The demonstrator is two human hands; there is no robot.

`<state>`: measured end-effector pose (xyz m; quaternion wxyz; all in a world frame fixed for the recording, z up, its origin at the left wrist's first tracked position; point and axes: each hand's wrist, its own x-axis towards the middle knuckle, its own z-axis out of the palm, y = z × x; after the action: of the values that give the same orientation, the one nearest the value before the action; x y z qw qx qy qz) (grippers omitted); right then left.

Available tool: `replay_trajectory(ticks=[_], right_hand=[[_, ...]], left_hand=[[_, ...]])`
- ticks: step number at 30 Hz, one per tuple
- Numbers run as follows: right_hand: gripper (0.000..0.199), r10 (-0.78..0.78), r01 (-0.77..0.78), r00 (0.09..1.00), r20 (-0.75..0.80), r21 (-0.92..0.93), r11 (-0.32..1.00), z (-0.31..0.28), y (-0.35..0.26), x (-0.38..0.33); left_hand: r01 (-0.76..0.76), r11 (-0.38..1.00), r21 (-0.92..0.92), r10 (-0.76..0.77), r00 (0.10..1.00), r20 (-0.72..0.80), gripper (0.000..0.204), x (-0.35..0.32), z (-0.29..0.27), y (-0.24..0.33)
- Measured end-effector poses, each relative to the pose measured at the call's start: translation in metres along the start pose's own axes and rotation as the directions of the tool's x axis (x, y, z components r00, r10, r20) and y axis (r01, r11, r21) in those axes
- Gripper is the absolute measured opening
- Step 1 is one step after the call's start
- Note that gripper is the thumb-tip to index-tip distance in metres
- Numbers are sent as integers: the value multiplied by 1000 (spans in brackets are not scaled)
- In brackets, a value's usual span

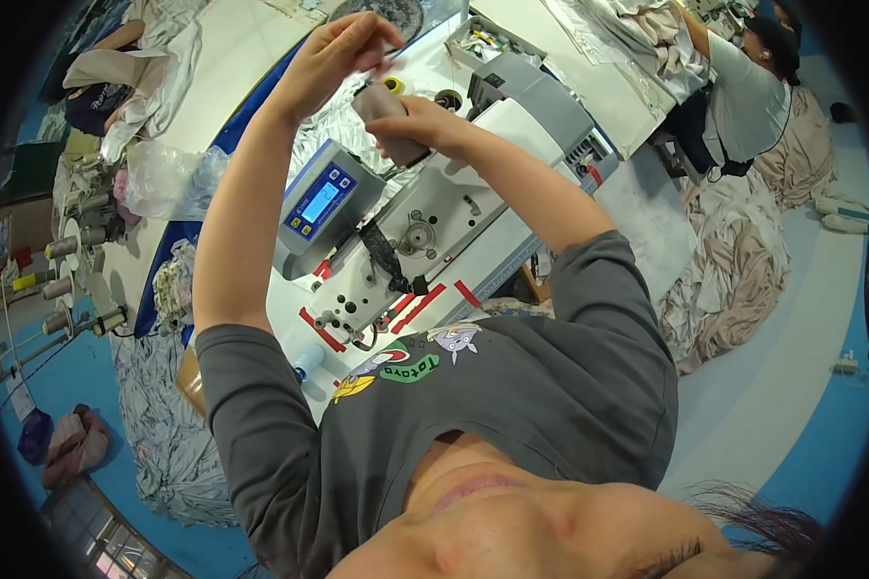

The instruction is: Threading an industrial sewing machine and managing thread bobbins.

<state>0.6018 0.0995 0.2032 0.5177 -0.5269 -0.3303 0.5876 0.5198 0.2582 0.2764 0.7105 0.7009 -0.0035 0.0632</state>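
Note:
My right hand (423, 127) is wrapped round a grey-brown thread cone (380, 102), held tilted above the far end of a white sewing machine (488, 188). Just left of the cone's top, my left hand (333, 60) is raised with its fingers bent together. Its fingertips are smeared by motion, and whatever they pinch is too fine to tell. Below the hands is the machine's control box (321, 201) with a lit blue display. A small yellow spool (394, 86) and a dark spool (448, 99) stand behind the cone.
A tray of small items (492, 41) sits at the far side. Clear plastic bags (169, 179) lie on the left table. Thread cones (63, 247) stand on a rack at far left. Fabric heaps (734, 270) lie at right, near a co-worker (758, 106). Another person (97, 96) is at upper left.

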Motion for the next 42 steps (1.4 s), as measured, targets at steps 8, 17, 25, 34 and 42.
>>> replay_trajectory(ticks=[8, 17, 25, 34, 42], right_hand=[[56, -395, 157, 879, 265, 622, 767, 0, -20, -40], [67, -874, 509, 484, 39, -826, 245, 2, -89, -31], [27, -646, 816, 126, -753, -292, 499, -138, -87, -52], [35, -292, 263, 939, -182, -168, 950, -204, 1, 55], [54, 184, -314, 937, -297, -490, 813, -167, 39, 154]], left_hand=[[-133, 991, 36, 137, 942, -306, 47, -54, -43, -18], [6, 926, 378, 158, 902, -401, 39, -46, -19, -13], [-158, 975, 158, 209, 897, -390, 38, -77, -57, -10], [-239, 945, 224, 326, 760, -563, 25, -105, -32, 13], [-229, 940, 255, 341, 694, -635, 25, -119, -36, 16]])
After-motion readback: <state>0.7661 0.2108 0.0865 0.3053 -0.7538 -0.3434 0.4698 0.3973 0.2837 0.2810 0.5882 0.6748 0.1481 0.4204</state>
